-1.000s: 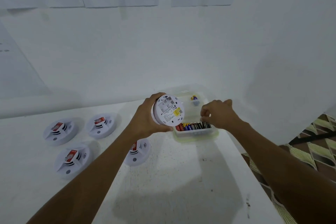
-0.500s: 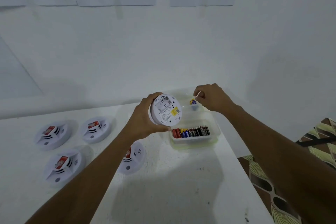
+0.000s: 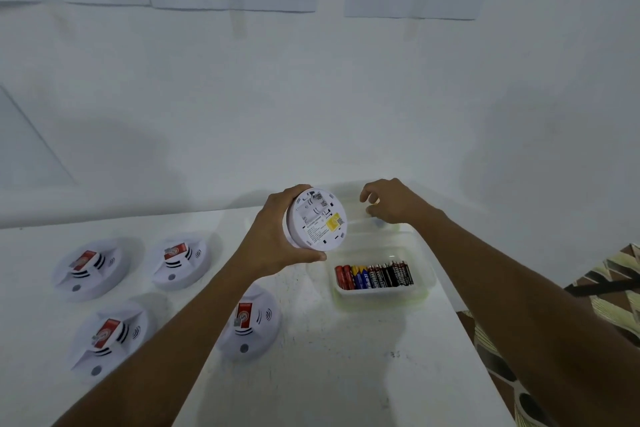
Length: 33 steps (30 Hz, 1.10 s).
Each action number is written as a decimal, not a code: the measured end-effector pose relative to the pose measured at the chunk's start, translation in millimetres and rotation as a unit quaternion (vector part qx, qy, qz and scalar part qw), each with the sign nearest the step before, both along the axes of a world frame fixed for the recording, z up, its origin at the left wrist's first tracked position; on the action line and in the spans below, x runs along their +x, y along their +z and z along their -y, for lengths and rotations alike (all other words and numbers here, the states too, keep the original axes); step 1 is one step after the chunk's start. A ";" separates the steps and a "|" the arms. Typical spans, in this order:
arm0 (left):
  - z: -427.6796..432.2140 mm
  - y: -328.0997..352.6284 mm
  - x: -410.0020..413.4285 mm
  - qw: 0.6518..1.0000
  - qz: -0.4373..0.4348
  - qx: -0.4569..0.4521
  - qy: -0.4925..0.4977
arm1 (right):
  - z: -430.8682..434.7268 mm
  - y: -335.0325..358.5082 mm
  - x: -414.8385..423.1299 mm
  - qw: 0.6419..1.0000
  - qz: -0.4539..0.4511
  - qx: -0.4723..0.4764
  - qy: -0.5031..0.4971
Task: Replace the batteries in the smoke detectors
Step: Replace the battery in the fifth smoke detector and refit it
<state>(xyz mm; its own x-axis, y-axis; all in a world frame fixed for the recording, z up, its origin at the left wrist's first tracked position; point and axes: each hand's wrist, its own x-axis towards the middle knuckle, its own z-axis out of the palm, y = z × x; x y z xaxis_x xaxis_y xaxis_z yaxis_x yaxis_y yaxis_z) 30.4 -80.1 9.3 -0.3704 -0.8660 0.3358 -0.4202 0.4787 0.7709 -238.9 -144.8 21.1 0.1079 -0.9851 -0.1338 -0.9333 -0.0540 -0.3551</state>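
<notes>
My left hand point(image 3: 277, 236) grips a round white smoke detector point(image 3: 320, 220) above the table, its back side with a yellow label and an open battery bay turned toward me. My right hand point(image 3: 391, 204) hovers with curled, parted fingers over a clear far container point(image 3: 398, 228), and I see nothing between the fingers. A small bluish item point(image 3: 379, 222) lies in that container under the hand. Nearer to me stands a clear tub point(image 3: 381, 296) holding a row of red, blue and black batteries point(image 3: 374, 277).
Several white smoke detectors with red tags lie face up on the white table point(image 3: 346, 374): two at the left point(image 3: 86, 269) point(image 3: 180, 262), one at the front left point(image 3: 107, 336), one under my left forearm point(image 3: 251, 321). The table's right edge drops to a patterned floor point(image 3: 616, 288). The wall is close behind.
My right hand went from the battery tub to the far container, pinching something small there half a second ago; now its fingers are parted. The detector in my left hand has tilted slightly.
</notes>
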 end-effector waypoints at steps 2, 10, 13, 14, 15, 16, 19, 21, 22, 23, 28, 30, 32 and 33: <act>2.0 -1.8 0.3 1.000 0.001 0.000 0.001 | 1.4 1.9 0.7 0.999 0.039 -0.007 -0.012; 4.5 -7.1 9.9 1.000 0.000 0.013 0.005 | 13.5 -6.2 4.6 0.999 0.001 -0.003 -0.044; 4.7 -10.3 15.7 1.000 0.003 0.016 0.010 | 17.0 -9.6 11.1 0.998 -0.011 0.029 -0.051; 4.9 -11.0 17.2 1.000 0.004 0.016 0.011 | 18.2 -10.7 12.6 0.998 -0.010 0.032 -0.051; 5.2 -11.7 18.4 1.000 0.004 0.017 0.013 | 19.3 -11.6 14.1 0.998 -0.006 0.034 -0.052; 5.4 -12.0 19.4 1.000 0.003 0.019 0.016 | 20.1 -12.1 15.5 0.998 -0.004 0.033 -0.049; 5.6 -12.9 20.6 1.000 0.002 0.022 0.018 | 22.0 -11.9 20.4 0.998 -0.005 0.040 -0.045; 6.0 -13.8 20.0 1.000 0.005 0.023 0.018 | 21.9 -10.3 23.6 0.998 0.006 0.048 -0.046; 5.9 -14.0 19.5 1.000 0.005 0.024 0.018 | 21.5 -9.1 24.7 0.997 0.017 0.050 -0.050; 5.8 -14.3 19.1 1.000 0.006 0.025 0.018 | 21.1 -8.1 25.6 0.997 0.028 0.050 -0.056; 5.5 -14.4 19.0 1.000 0.008 0.024 0.019 | 16.9 -6.2 25.2 0.991 0.095 0.040 -0.079; 4.8 -12.8 18.8 1.000 0.008 0.020 0.018 | 11.8 0.8 26.1 0.988 0.134 0.020 -0.069; 3.6 -11.5 18.8 1.000 0.006 0.016 0.019 | 2.4 13.6 29.3 0.985 0.162 -0.034 -0.052; 2.9 -10.8 19.0 1.000 0.005 0.014 0.019 | -3.9 21.3 31.5 0.980 0.182 -0.068 -0.049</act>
